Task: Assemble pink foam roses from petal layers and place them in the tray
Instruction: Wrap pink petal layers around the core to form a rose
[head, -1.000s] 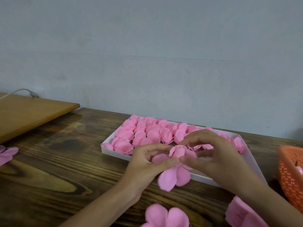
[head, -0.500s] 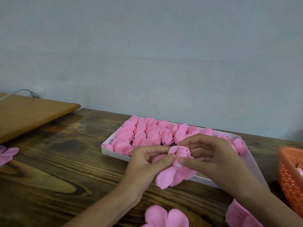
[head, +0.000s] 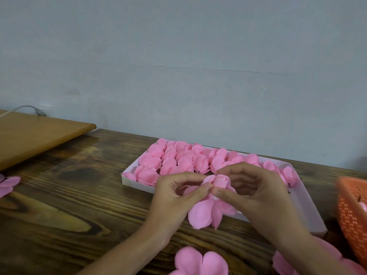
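Observation:
A half-built pink foam rose (head: 217, 182) is held above the table just in front of the white tray (head: 305, 205). My left hand (head: 174, 197) pinches its left side with thumb and fingers. My right hand (head: 256, 193) grips it from the right, thumb under the bud. Loose outer petals (head: 206, 213) hang down below my thumbs. Several finished pink roses (head: 178, 159) fill the tray's left and back part. A flat petal layer (head: 198, 262) lies on the table near me.
An orange perforated basket (head: 351, 215) stands at the right edge. More pink petal layers (head: 286, 262) lie at the lower right, and another petal layer (head: 8, 185) at the far left. A raised light wooden board (head: 35, 133) with a grey cable sits back left.
Both hands have kept hold of the rose and worked the petals closer round the bud. The hanging petals have shifted slightly under my thumbs.

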A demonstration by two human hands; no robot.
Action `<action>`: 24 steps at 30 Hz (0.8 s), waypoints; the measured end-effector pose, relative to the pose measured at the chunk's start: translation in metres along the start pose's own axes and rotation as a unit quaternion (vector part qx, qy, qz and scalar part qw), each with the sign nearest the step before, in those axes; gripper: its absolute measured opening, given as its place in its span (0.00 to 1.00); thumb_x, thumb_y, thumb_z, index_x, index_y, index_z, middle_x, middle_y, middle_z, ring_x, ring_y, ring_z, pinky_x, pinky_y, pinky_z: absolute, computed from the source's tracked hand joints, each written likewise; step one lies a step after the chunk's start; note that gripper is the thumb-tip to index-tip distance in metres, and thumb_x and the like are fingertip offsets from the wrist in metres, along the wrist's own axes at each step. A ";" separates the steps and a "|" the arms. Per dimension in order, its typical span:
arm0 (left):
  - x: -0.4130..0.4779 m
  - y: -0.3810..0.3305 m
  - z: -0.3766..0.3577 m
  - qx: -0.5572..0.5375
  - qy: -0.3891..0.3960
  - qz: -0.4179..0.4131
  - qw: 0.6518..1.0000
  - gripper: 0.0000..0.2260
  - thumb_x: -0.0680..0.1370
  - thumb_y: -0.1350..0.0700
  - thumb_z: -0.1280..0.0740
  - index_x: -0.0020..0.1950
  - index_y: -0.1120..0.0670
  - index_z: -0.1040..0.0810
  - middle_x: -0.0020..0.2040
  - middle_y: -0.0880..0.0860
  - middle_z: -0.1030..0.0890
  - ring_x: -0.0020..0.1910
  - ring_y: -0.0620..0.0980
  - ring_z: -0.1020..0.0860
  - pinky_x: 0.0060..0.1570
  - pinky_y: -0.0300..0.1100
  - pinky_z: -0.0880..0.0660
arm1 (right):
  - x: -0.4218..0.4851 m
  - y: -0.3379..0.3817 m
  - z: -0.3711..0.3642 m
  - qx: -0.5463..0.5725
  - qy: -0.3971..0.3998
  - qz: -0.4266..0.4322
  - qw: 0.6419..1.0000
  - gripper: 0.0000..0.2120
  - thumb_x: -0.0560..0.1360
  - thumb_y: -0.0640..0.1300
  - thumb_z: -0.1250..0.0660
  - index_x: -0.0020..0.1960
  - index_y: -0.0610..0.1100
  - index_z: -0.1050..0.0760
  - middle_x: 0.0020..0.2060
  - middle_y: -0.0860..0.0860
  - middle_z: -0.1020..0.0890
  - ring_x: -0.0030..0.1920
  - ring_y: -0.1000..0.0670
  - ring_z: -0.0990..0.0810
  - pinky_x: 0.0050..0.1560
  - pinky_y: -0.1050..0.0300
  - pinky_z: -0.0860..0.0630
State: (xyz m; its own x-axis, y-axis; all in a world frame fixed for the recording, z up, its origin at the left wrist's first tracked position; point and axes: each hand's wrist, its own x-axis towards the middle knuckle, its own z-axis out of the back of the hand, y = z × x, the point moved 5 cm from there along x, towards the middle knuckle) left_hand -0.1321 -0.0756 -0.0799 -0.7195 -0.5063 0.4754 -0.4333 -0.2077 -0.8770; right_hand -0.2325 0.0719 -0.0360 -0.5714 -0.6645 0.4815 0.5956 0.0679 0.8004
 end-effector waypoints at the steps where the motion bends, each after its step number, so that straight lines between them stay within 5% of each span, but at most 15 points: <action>1: 0.000 0.000 0.000 -0.002 -0.001 -0.002 1.000 0.09 0.77 0.60 0.24 0.55 0.49 0.11 0.52 0.51 0.11 0.54 0.52 0.13 0.53 0.43 0.17 | 0.000 0.001 0.000 0.010 -0.001 0.003 1.000 0.15 0.66 0.38 0.18 0.50 0.50 0.15 0.42 0.55 0.11 0.44 0.53 0.12 0.46 0.54 0.15; 7: 0.003 -0.007 -0.001 -0.002 0.043 -0.024 0.999 0.10 0.76 0.65 0.24 0.56 0.57 0.11 0.52 0.54 0.11 0.55 0.54 0.14 0.55 0.43 0.18 | 0.000 0.002 0.002 0.034 0.010 0.007 0.999 0.13 0.66 0.38 0.17 0.47 0.49 0.15 0.41 0.53 0.11 0.42 0.52 0.12 0.42 0.60 0.16; 13: 0.002 -0.012 -0.006 0.013 0.086 -0.055 0.995 0.17 0.72 0.70 0.22 0.59 0.60 0.14 0.55 0.55 0.13 0.56 0.56 0.14 0.54 0.45 0.17 | 0.005 0.003 0.004 0.046 0.023 0.000 0.999 0.12 0.64 0.45 0.18 0.45 0.52 0.15 0.42 0.49 0.11 0.42 0.46 0.12 0.45 0.41 0.14; 19: 0.002 -0.011 -0.004 -0.008 0.057 -0.015 0.998 0.21 0.70 0.66 0.19 0.59 0.49 0.14 0.54 0.53 0.12 0.55 0.54 0.13 0.53 0.43 0.17 | 0.009 0.003 0.005 0.065 0.097 -0.010 0.993 0.15 0.63 0.50 0.19 0.49 0.54 0.14 0.44 0.51 0.11 0.46 0.49 0.11 0.48 0.56 0.15; 24: 0.004 -0.010 -0.003 -0.011 0.038 0.000 0.999 0.28 0.68 0.70 0.18 0.61 0.47 0.18 0.52 0.56 0.12 0.53 0.55 0.13 0.52 0.44 0.17 | 0.009 -0.001 0.005 0.037 0.119 0.004 0.992 0.11 0.67 0.48 0.21 0.49 0.54 0.13 0.47 0.52 0.11 0.49 0.50 0.12 0.51 0.57 0.16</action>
State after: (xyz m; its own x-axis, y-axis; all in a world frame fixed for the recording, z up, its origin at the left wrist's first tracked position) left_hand -0.1326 -0.0729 -0.0692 -0.7587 -0.4406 0.4799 -0.4445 -0.1885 -0.8757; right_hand -0.2408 0.0693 -0.0305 -0.4123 -0.8204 0.3962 0.5510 0.1218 0.8256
